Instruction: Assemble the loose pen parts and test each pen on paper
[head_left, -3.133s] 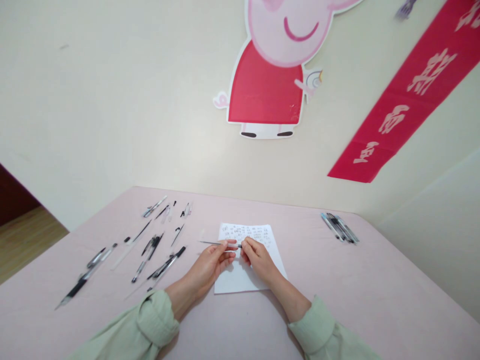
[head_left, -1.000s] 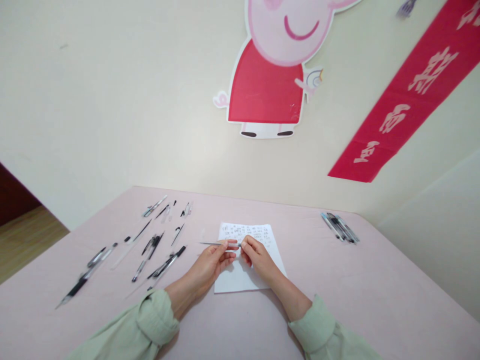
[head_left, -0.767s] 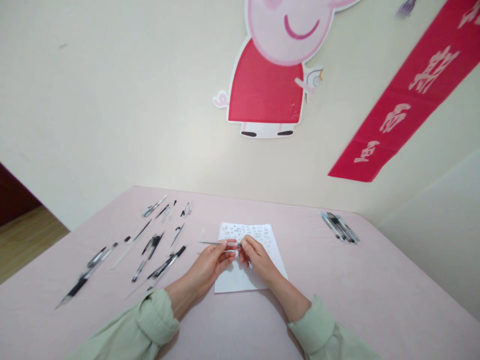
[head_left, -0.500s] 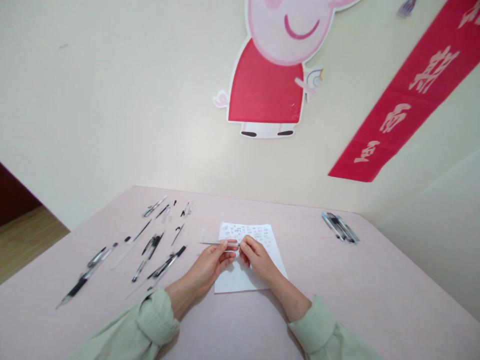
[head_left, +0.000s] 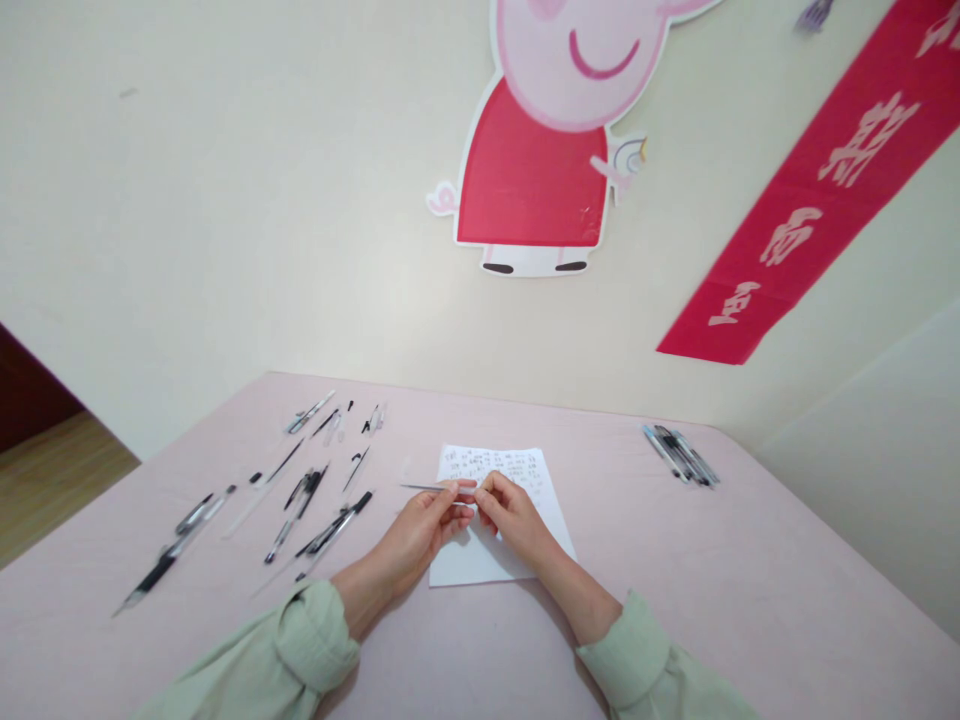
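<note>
My left hand (head_left: pixel 424 528) and my right hand (head_left: pixel 507 516) meet over a white sheet of paper (head_left: pixel 491 545) with handwriting on its far half. Both pinch a thin pen refill (head_left: pixel 424 488) that sticks out to the left of my left fingers. My left fingertips are closed on its middle. My right thumb and fingers are closed on its right end, where any small part is hidden. Both sleeves are pale green.
The table (head_left: pixel 712 580) has a pink cloth. Several taken-apart pens and loose pen parts (head_left: pixel 300 495) lie scattered at the left. A bundle of whole pens (head_left: pixel 679 455) lies at the far right. A cream wall with a cartoon pig sticker (head_left: pixel 547 130) stands behind.
My right hand has shifted slightly left, closing the small gap to my left fingers; the dark tip seen between the hands earlier is now covered. Nothing else moved.
</note>
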